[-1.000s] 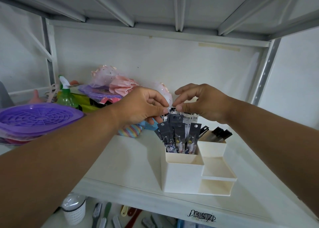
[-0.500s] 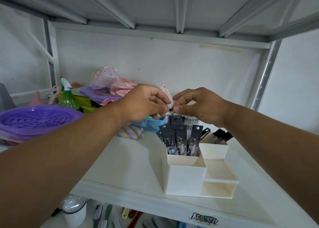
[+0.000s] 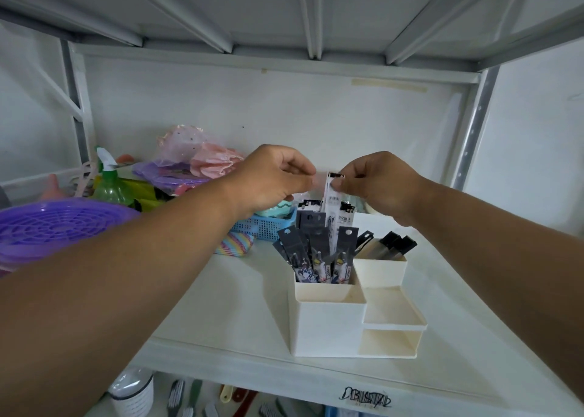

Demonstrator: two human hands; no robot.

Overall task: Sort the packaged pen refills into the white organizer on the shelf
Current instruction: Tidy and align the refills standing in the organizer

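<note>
Nearest, the front lip of the white shelf is running across the bottom, with a black scrawl marked on it at the right. Just behind that lip the white organizer is sitting close to the edge, its stepped open trays facing right and near. To its left a broad stretch of bare shelf top is lying between it and the left forearm; to its right the shelf is running out under the right forearm.

The tall near-left compartment is standing full of dark packaged pen refills, upright and fanned, their hang-tabs sticking above the rim. The far-right compartment is holding black-capped items leaning right.

Above the packs, the right hand is pinching the top of a white refill package between thumb and fingers, its lower end going down behind the dark packs. The left hand is hovering just beside it with fingers curled; whether it is touching the pack, I cannot tell.

Farther left a blue basket, a purple strainer and a green spray bottle are crowding the shelf. The back wall is standing well behind the hands.
</note>
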